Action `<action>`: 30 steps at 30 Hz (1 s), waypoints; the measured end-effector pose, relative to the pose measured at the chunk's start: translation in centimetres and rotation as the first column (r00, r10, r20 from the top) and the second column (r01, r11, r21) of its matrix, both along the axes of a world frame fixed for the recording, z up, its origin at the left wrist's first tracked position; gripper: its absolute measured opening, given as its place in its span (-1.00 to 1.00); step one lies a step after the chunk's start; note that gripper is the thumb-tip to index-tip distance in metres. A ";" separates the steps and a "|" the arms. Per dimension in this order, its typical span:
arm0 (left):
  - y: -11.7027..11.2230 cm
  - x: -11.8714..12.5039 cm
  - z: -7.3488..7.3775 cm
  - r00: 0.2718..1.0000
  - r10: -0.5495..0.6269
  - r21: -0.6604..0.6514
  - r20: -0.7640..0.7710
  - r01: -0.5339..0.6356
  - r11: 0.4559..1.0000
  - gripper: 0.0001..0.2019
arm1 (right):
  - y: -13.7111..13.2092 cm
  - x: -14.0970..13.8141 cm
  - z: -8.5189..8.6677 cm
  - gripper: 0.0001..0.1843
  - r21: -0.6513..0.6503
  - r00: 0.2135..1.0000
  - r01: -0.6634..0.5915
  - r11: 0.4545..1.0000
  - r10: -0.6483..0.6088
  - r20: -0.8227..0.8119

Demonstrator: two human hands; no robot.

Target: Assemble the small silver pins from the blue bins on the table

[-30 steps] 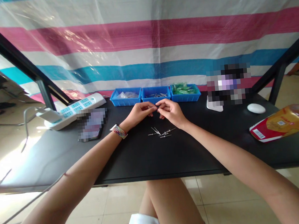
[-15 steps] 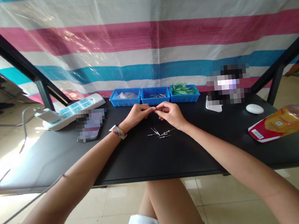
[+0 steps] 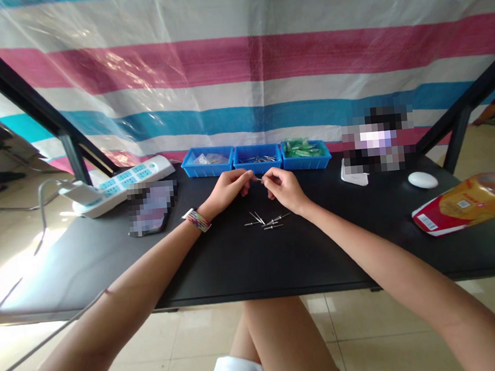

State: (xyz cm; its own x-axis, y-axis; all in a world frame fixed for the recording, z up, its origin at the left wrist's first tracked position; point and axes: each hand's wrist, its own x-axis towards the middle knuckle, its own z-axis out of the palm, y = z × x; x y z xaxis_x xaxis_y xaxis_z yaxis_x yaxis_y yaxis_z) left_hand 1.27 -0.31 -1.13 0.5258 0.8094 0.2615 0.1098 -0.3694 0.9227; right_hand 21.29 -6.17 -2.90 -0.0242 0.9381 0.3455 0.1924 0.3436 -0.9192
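My left hand point(image 3: 229, 188) and my right hand point(image 3: 283, 187) meet above the black table point(image 3: 237, 261), fingertips pinched together on a small thin metal pin point(image 3: 257, 179) held between them. Just in front of my hands lies a loose cluster of several similar metal pins point(image 3: 267, 220) on the table. Behind my hands stand three blue bins in a row: the left bin point(image 3: 208, 160) holds clear bags, the middle bin point(image 3: 257, 157) holds metal pins, the right bin point(image 3: 306, 152) holds green parts. A beaded band sits on my left wrist.
A white power strip point(image 3: 119, 183) and a phone point(image 3: 152, 206) lie at the left. At the right are a white stand point(image 3: 354, 174), a white mouse point(image 3: 422, 179) and a red and yellow packet point(image 3: 466, 203). A striped tarp hangs behind. My knees show below the table edge.
My hands stayed together over the pins, with the fingertips shifting slightly; the small pin now shows between the two pinches. The camera moved a little.
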 end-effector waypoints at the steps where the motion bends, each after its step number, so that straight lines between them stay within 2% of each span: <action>1: 0.0 0.0 0.0 0.999 -0.010 -0.028 0.045 0.012 1.000 -0.58 | 0.1 0.1 0.0 -0.45 -0.001 1.000 0.010 1.000 -0.010 -0.004; 5: 0.0 0.0 0.1 0.989 -0.023 -0.070 0.145 0.033 0.997 -0.63 | 0.4 0.2 -0.3 -0.36 -0.025 0.999 0.040 0.999 -0.041 -0.021; 10: 0.1 0.0 -0.2 0.995 0.009 -0.042 0.102 -0.005 0.999 -0.56 | 0.4 0.1 -0.4 -0.41 -0.039 0.994 0.048 0.998 -0.052 -0.092; 14: 0.2 0.0 -0.4 0.996 0.040 -0.022 0.082 -0.039 0.999 -0.48 | 0.1 0.0 0.0 -0.51 -0.044 0.982 -0.001 0.999 -0.007 -0.188; 19: 0.3 0.0 -0.4 0.995 0.054 -0.041 0.085 -0.051 0.998 -0.47 | -0.2 0.0 0.3 -0.52 -0.019 0.986 0.003 1.000 -0.006 -0.168; 25: 0.3 -0.1 -0.3 0.996 0.009 -0.109 0.087 0.001 0.994 -0.51 | 0.0 0.1 0.2 -0.39 -0.006 0.993 -0.003 1.000 0.003 -0.115; 30: -0.1 -0.1 0.1 0.989 -0.060 -0.144 0.134 0.079 0.986 -0.64 | 0.2 0.2 0.1 -0.33 0.007 0.990 0.036 0.999 -0.035 -0.138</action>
